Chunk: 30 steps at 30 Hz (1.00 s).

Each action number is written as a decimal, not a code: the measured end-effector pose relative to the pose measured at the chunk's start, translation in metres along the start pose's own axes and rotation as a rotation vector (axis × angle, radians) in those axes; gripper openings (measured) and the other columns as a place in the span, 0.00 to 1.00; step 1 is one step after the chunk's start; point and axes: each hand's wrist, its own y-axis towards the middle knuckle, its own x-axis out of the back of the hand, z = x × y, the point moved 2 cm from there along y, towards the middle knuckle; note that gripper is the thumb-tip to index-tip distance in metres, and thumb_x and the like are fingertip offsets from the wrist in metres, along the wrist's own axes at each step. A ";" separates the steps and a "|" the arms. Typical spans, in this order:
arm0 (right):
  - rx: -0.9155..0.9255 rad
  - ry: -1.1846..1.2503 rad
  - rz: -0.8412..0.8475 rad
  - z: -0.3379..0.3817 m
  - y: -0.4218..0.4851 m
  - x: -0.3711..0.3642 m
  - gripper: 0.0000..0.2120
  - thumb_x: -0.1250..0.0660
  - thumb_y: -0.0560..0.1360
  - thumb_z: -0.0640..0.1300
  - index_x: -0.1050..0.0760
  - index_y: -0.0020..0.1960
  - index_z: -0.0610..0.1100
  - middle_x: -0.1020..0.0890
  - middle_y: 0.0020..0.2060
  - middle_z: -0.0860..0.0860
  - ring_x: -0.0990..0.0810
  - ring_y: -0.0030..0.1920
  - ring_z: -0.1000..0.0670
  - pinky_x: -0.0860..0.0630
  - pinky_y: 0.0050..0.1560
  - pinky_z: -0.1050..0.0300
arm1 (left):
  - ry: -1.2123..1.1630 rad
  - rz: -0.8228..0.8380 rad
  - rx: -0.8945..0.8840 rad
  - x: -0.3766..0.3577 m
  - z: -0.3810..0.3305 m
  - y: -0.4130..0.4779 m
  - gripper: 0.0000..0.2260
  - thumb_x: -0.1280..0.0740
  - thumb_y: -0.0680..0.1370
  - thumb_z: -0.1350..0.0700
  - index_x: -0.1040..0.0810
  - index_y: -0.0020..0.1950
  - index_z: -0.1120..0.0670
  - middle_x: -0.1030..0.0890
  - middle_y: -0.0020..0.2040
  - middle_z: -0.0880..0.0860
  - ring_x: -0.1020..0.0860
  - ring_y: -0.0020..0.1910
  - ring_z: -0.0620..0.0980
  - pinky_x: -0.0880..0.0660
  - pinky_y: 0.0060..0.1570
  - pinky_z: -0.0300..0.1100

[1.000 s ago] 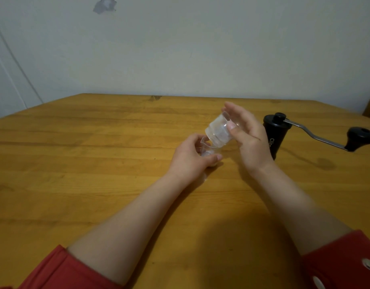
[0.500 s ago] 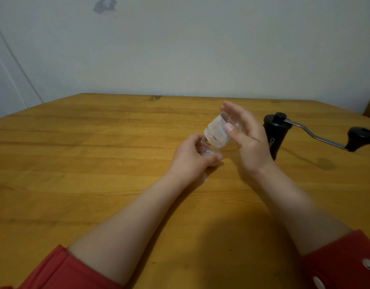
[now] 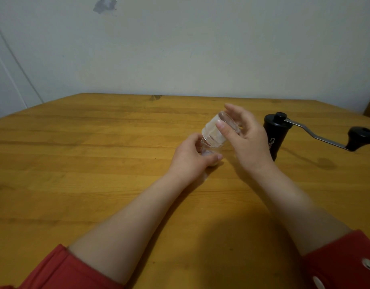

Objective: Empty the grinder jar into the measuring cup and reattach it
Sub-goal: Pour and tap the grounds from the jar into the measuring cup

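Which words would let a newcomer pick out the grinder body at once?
Start at the wooden table and go to its far right side, just behind the right hand. There the grinder body stands upright. It is the only black cylinder, with white lettering and a metal crank ending in a black knob, unlike the clear jar in that hand.

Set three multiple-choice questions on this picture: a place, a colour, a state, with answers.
1. Where is the black cylindrical hand grinder? A floor B wooden table, beyond the right hand C shelf
2. What colour are the sleeves? A red B blue C green
3. The clear plastic grinder jar is: A upright B lying flat C tilted over the small clear measuring cup
B, it stands past that hand; A, both cuffs are red; C, the right hand tips it over the cup the left hand grips.
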 end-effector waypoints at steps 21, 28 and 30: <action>-0.146 -0.044 -0.111 0.009 0.003 0.002 0.24 0.28 0.60 0.67 0.21 0.49 0.53 0.18 0.47 0.53 0.21 0.43 0.59 0.26 0.42 0.71 | 0.033 0.033 0.003 -0.001 0.002 0.000 0.25 0.21 0.68 0.59 0.24 0.62 0.52 0.17 0.53 0.49 0.19 0.51 0.43 0.24 0.51 0.32; -0.316 0.128 -0.168 0.002 0.004 0.004 0.31 0.29 0.60 0.69 0.20 0.52 0.47 0.15 0.46 0.51 0.15 0.46 0.53 0.21 0.45 0.64 | -0.010 0.034 0.037 -0.001 0.001 -0.002 0.32 0.21 0.68 0.60 0.30 0.68 0.51 0.20 0.55 0.51 0.20 0.48 0.42 0.26 0.37 0.25; -0.384 0.198 -0.173 0.001 0.004 0.004 0.33 0.29 0.60 0.69 0.19 0.53 0.44 0.14 0.47 0.48 0.14 0.48 0.49 0.19 0.55 0.51 | 0.026 0.038 0.031 0.000 0.001 -0.002 0.32 0.21 0.68 0.57 0.30 0.68 0.49 0.20 0.55 0.49 0.20 0.50 0.42 0.26 0.42 0.27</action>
